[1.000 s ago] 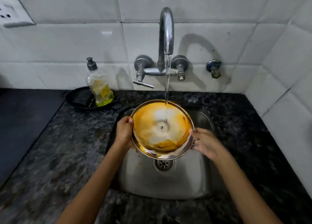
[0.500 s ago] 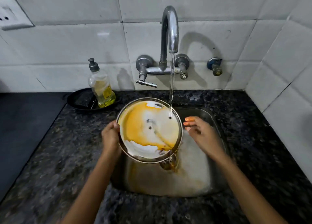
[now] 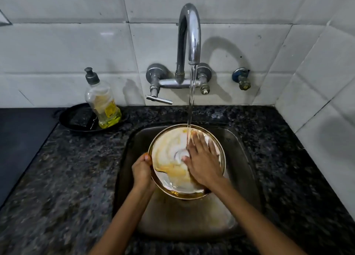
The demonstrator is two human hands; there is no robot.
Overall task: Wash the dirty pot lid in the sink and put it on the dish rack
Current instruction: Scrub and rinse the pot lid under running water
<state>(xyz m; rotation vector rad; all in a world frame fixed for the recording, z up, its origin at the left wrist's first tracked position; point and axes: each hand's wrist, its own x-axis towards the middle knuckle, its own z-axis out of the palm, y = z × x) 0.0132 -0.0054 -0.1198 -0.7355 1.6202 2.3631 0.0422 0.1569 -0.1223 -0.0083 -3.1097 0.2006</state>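
The round steel pot lid (image 3: 169, 154), smeared with yellow-orange residue, is held tilted over the steel sink (image 3: 244, 158) under the running tap (image 3: 189, 35). My left hand (image 3: 142, 170) grips the lid's left rim. My right hand (image 3: 201, 160) lies flat on the lid's inner face with fingers spread, and the water stream hits its fingertips. Orange-tinted water lies on the sink floor. No dish rack is in view.
A dish soap bottle (image 3: 101, 103) with yellow liquid stands on a black tray (image 3: 76, 118) left of the sink. A tap lever (image 3: 159, 99) juts out below the spout. Speckled dark granite counter (image 3: 67, 178) surrounds the sink; white tiled walls rise behind and at right.
My right hand left the rim and now presses flat on the lid's inner face. The lid shifted back under the stream, and much of the yellow residue has washed off.
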